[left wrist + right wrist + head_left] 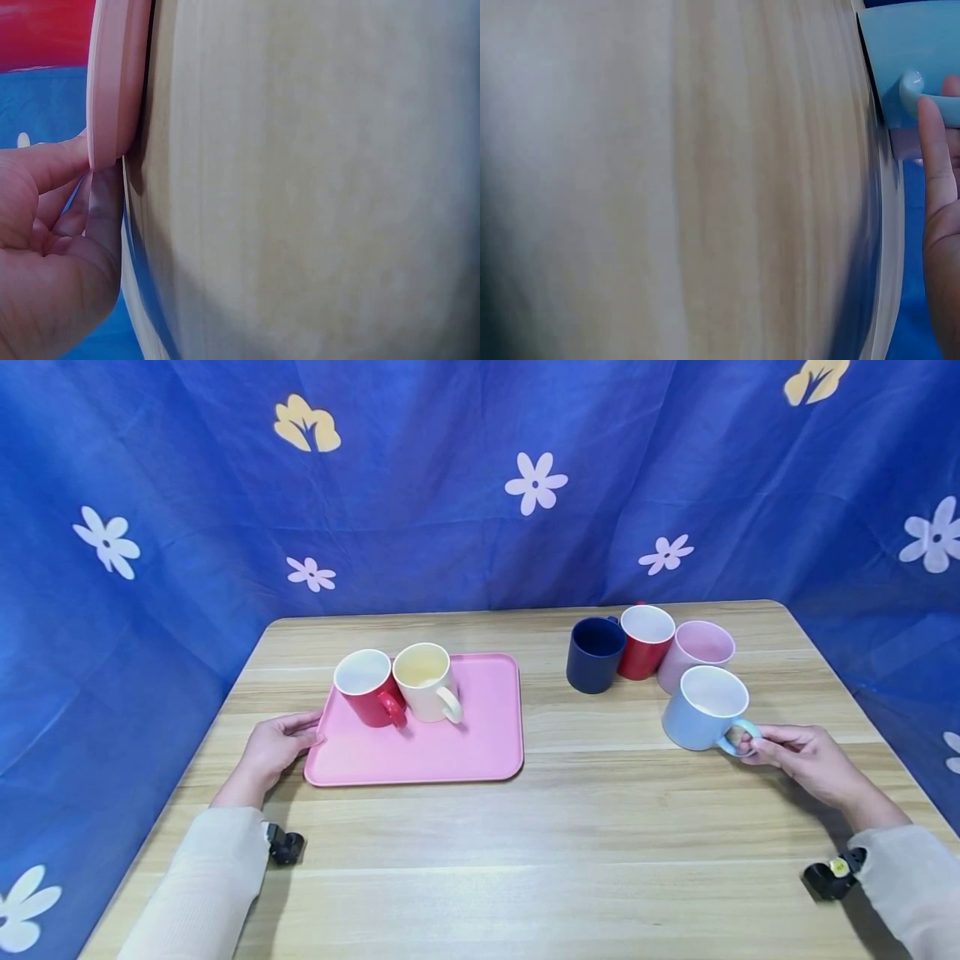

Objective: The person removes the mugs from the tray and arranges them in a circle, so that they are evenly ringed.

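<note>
My left hand (273,747) pinches the left edge of a pink tray (457,756). In the left wrist view the thumb lies on top of the rim of the tray (112,82), with fingers beneath. On the tray a red mug (367,703) and a cream mug (429,700) stand upright side by side, handles toward the front right. At the right, my right hand (813,764) holds the handle of a light blue mug (693,724) between thumb and fingers. The mug is upright with its base at or close to the tabletop. The right wrist view shows its handle (939,105) partly hidden by fingers.
Behind the light blue mug, close together, are a lilac mug (678,656), a red mug (641,656) and a navy mug (592,660). The wooden table (480,868) ends at a blue flowered curtain (420,510) at the back and sides.
</note>
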### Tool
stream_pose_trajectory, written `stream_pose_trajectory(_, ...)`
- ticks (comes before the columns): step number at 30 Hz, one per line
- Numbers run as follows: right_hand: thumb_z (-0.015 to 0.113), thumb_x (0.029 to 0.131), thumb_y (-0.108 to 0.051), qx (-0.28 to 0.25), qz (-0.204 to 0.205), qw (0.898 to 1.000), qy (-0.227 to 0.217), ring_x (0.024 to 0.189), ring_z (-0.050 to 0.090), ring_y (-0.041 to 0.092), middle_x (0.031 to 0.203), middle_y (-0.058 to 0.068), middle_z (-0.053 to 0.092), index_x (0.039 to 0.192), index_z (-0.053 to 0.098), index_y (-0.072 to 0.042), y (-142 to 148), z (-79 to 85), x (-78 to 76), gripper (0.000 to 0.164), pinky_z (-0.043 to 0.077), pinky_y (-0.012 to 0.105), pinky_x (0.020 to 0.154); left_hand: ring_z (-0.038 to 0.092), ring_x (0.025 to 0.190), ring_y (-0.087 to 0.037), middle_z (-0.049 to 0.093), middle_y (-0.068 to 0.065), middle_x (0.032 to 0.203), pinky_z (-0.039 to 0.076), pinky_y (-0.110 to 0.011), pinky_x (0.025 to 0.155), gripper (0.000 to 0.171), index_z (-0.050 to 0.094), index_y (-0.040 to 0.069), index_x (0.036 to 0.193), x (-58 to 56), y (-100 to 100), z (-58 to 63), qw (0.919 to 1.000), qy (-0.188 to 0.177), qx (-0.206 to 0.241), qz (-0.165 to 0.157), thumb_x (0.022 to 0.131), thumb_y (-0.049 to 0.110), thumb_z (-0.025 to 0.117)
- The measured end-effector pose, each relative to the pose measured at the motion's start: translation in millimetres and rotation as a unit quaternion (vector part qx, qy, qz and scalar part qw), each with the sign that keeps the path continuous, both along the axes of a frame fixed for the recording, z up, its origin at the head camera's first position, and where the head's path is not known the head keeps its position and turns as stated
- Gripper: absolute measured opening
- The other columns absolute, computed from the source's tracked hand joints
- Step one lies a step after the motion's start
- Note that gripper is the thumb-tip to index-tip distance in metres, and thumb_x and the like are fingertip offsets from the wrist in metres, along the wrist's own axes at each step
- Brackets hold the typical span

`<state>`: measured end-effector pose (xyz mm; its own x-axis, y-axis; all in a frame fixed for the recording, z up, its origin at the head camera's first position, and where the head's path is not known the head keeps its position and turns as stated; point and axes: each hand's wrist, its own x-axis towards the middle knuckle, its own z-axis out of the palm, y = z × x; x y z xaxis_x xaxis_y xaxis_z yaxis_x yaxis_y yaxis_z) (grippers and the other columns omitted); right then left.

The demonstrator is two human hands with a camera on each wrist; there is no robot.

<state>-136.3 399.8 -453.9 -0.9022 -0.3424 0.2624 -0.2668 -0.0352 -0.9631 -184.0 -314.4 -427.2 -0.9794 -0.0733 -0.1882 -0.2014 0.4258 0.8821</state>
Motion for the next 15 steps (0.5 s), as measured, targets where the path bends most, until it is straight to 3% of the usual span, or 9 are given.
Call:
stream_pose_trajectory(6, 0.043, 0.093, 0.017, -0.006, 0.01, 1.0, 0.002, 0.093, 0.067, 0.014, 0.101, 0.008, 0.071, 0.113, 0.057, 0.021, 4.3, -1.9, -2.8, 0.024, 0.055, 0.029, 0.078, 0.06, 0.085, 0.006, 0.054, -0.027, 0.125, 0.053, -0.016, 0.076, 0.05, 0.044, -0.011, 0.134, -0.1, -0.3, 0.1, 0.9999, 0.001, 0.005, 0.013, 0.09, 0.0, 0.063)
stream_pose_trajectory(15, 0.043, 0.094, 0.016, 0.002, 0.0, 1.0, -0.01, 0.092, 0.067, 0.015, 0.103, 0.008, 0.07, 0.115, 0.059, 0.017, 6.9, -1.0, -5.0, 0.026, 0.055, 0.029, 0.078, 0.058, 0.085, 0.008, 0.046, -0.033, 0.13, 0.052, -0.017, 0.079, 0.049, 0.042, -0.011, 0.136, 0.7, -0.3, -0.1, 1.0, 0.003, -0.003, -0.002, 0.091, 0.0, 0.061)
